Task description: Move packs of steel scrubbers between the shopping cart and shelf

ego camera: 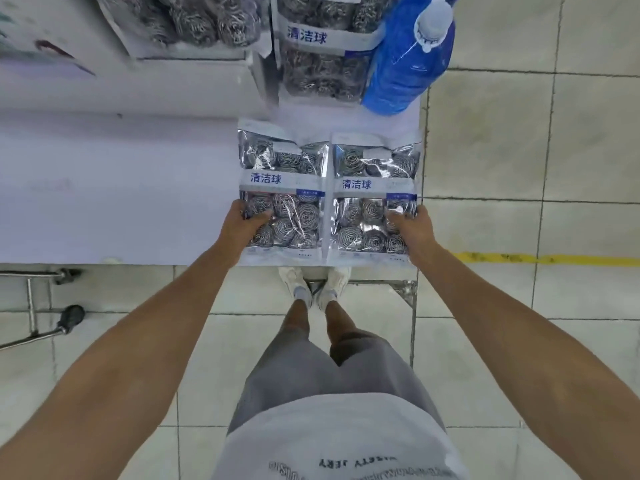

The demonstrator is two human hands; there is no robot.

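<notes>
Two clear packs of steel scrubbers with blue lettering lie side by side over the near right part of the white shelf. My left hand grips the lower left edge of the left pack, thumb on top. My right hand grips the lower right edge of the right pack the same way. Further back on the shelf stand another scrubber pack and one more scrubber pack to its left.
A blue bottle with a pale cap stands at the shelf's back right corner. Metal bars and a black wheel of a cart show at the left edge. The tiled floor carries a yellow line on the right. My feet are under the shelf edge.
</notes>
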